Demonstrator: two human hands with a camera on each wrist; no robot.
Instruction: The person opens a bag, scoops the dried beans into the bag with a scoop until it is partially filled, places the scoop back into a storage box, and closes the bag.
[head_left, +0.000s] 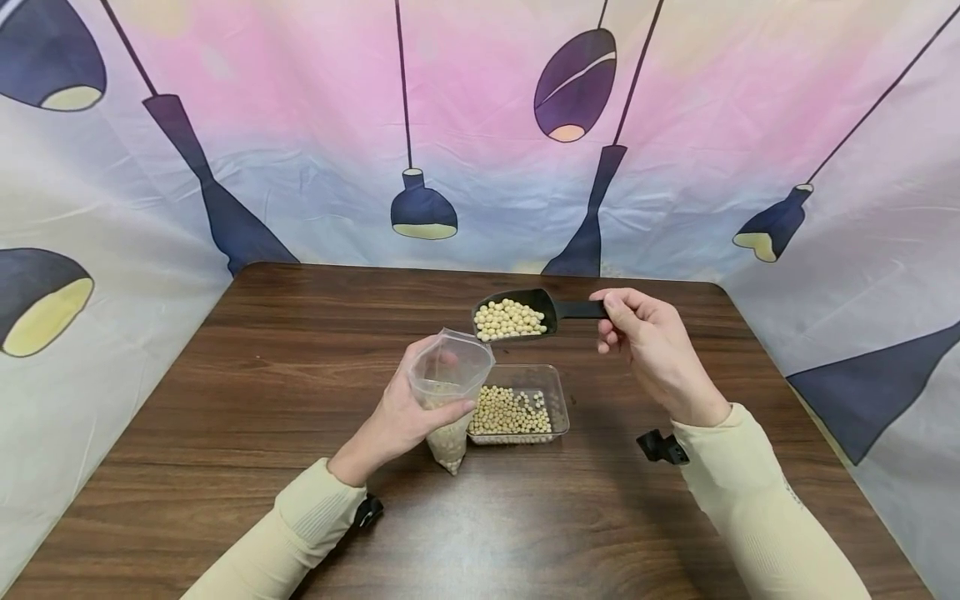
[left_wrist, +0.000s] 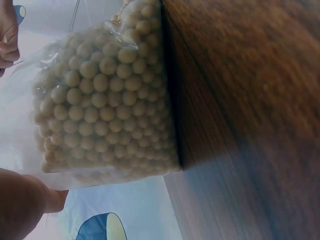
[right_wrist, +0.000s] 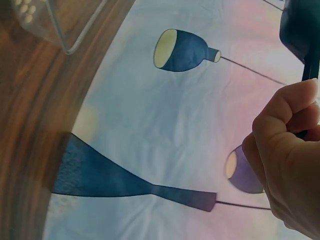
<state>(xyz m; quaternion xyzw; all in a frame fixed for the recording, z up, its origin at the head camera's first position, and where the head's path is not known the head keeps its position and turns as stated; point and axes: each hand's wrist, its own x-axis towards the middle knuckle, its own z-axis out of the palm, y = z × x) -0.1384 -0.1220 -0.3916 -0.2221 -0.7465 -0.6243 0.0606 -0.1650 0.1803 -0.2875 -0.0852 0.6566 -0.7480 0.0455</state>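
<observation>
My left hand (head_left: pixel 405 408) grips a clear plastic bag (head_left: pixel 452 367), thumb across its near side, its mouth held wide. Pale round soybeans (left_wrist: pixel 105 95) fill the bag's lower part, which stands close over the table in the left wrist view. In the head view, my right hand (head_left: pixel 656 346) pinches the handle of a black scoop (head_left: pixel 553 310) heaped with soybeans (head_left: pixel 510 320). The scoop is level, just above and to the right of the bag's mouth. Only its dark underside and handle show in the right wrist view.
Right of the bag stands a clear plastic tub (head_left: pixel 558 400) with a layer of soybeans in it. A brown wood-grain table (head_left: pixel 300 367) lies beneath everything. A cloth backdrop (head_left: pixel 315 108) printed with lamps surrounds its back and sides.
</observation>
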